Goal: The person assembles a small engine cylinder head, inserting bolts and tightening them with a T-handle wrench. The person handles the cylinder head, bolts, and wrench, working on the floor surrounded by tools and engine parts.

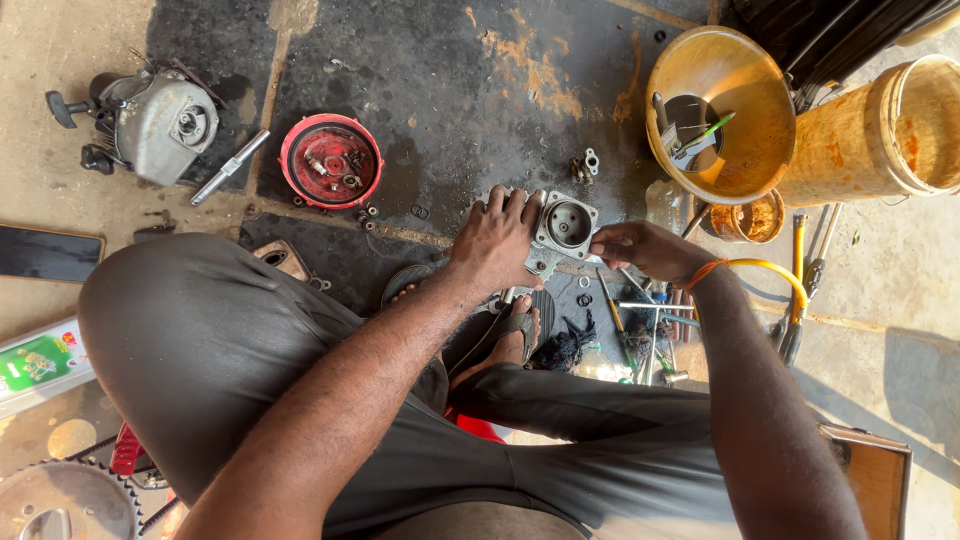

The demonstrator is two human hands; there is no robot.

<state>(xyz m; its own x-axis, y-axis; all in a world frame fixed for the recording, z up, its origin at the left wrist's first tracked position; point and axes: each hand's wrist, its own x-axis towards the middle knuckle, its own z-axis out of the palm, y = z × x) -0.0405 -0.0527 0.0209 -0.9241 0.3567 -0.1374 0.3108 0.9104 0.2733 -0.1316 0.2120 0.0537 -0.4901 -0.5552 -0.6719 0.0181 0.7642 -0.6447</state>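
My left hand [497,240] grips a grey metal engine cylinder block [564,227] from its left side, fingers curled over its top edge. The block's round bore faces up at me. My right hand [640,247] pinches the block's right side; whether it holds a small tool there I cannot tell. An orange band circles my right wrist. The block hovers just above the oily concrete floor, over my sandalled foot [505,340].
A red round cover [331,160] with small parts, a metal shaft [230,167] and a grey engine casing [155,118] lie at the left. Yellow buckets [735,150] stand at the right. Hand tools [640,320] are scattered under my right arm. A sprocket [62,500] sits bottom left.
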